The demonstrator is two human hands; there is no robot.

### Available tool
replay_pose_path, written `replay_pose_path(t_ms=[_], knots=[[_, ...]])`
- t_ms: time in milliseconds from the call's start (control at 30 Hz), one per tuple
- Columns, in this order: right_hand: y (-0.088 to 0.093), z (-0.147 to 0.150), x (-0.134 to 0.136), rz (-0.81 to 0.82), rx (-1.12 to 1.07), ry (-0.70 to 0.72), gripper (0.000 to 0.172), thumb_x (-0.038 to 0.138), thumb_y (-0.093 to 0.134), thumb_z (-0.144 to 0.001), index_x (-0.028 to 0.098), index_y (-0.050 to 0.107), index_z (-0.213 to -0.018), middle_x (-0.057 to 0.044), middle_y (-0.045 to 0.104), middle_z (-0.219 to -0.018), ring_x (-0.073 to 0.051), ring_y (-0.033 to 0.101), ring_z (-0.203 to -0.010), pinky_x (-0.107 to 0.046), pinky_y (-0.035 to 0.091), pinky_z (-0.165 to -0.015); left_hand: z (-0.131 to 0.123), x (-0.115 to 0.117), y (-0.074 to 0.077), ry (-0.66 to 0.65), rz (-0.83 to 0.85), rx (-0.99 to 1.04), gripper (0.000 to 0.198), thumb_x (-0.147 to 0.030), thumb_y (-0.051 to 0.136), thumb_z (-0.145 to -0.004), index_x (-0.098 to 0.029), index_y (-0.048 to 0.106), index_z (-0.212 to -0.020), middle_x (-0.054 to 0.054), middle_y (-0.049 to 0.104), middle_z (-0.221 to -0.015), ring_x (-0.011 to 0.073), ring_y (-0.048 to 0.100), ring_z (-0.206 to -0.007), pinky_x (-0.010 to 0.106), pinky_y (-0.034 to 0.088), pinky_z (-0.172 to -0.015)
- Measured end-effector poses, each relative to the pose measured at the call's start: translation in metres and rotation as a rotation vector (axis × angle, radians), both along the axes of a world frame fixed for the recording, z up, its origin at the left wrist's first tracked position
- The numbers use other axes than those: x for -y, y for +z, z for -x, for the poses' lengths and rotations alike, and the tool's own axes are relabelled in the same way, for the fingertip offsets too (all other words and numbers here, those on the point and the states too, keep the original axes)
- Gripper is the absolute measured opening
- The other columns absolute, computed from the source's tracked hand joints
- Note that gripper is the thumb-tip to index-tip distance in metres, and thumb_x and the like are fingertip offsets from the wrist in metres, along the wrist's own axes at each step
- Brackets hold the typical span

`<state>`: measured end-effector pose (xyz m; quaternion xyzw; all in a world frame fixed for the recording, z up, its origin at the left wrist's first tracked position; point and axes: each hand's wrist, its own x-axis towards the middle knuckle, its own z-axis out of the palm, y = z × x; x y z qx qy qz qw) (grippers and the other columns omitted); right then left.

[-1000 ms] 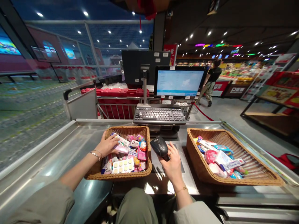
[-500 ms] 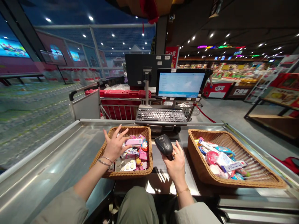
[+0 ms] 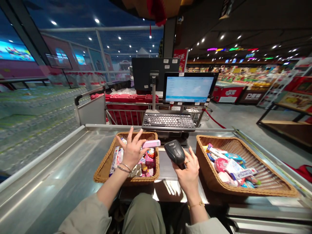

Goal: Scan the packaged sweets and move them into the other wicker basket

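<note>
Between thumb and index finger, my left hand (image 3: 132,148) pinches a small pink box (image 3: 151,143), its other fingers spread. It is above the left wicker basket (image 3: 102,177), where small packets and a toothpaste box (image 3: 114,161) lie, partly hidden by my hand. My right hand (image 3: 188,170) grips a black barcode scanner (image 3: 175,151) by its handle, the head close to the pink box but apart from it. Right of that hand stands another wicker basket (image 3: 207,172), holding a round pink container (image 3: 221,164) and a long white-and-blue box (image 3: 245,174).
A keyboard (image 3: 168,121) sits below a lit screen (image 3: 188,87) behind the baskets. The metal counter (image 3: 68,162) has a raised rim. Beyond it are a cart (image 3: 131,115) with red goods and stacked bottles (image 3: 36,110) at the left.
My left hand has lifted the pink box and carried it right, toward the scanner. My right hand has shifted slightly right with the scanner.
</note>
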<state>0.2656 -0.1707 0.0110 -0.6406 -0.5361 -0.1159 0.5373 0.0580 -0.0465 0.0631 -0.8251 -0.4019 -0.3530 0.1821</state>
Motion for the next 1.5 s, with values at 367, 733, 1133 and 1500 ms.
replay_pose_path(t_ms=[367,733,1133,1500], knots=[[0.005,-0.005,0.006,0.051,0.165,-0.015,0.030,0.022,0.067,-0.073,0.026,0.067,-0.103,-0.006,0.063,-0.132,-0.037,0.036,-0.141,-0.070,0.023,-0.109,-0.019,-0.007,0.011,-0.001,-0.036,0.001,0.018,-0.033,0.072,-0.082,-0.028,0.072,-0.099,0.006,0.055,-0.143,0.0420,0.026,-0.145,0.077,-0.022,-0.102],[0.010,-0.006,0.007,0.067,0.189,-0.007,0.026,0.020,0.065,-0.072,0.028,0.070,-0.096,-0.002,0.063,-0.133,-0.034,0.034,-0.142,-0.066,0.018,-0.112,-0.016,-0.014,0.018,-0.030,-0.056,-0.066,0.021,-0.032,0.074,-0.080,-0.029,0.072,-0.101,0.002,0.051,-0.147,0.0421,0.022,-0.146,0.077,-0.021,-0.103],[0.012,-0.006,0.007,0.080,0.213,0.007,0.026,0.019,0.064,-0.071,0.027,0.069,-0.095,-0.003,0.063,-0.132,-0.033,0.033,-0.143,-0.065,0.017,-0.112,-0.014,-0.013,0.025,-0.054,-0.054,-0.061,0.018,-0.031,0.071,-0.082,-0.030,0.072,-0.099,0.003,0.052,-0.145,0.0414,0.023,-0.146,0.077,-0.020,-0.104],[0.011,-0.008,0.008,0.077,0.227,0.002,0.028,0.018,0.063,-0.070,0.028,0.068,-0.097,-0.002,0.063,-0.132,-0.034,0.033,-0.143,-0.067,0.019,-0.111,-0.013,-0.014,0.026,-0.058,-0.054,-0.069,0.017,-0.031,0.069,-0.083,-0.031,0.072,-0.100,0.003,0.052,-0.145,0.0404,0.022,-0.147,0.077,-0.019,-0.105]])
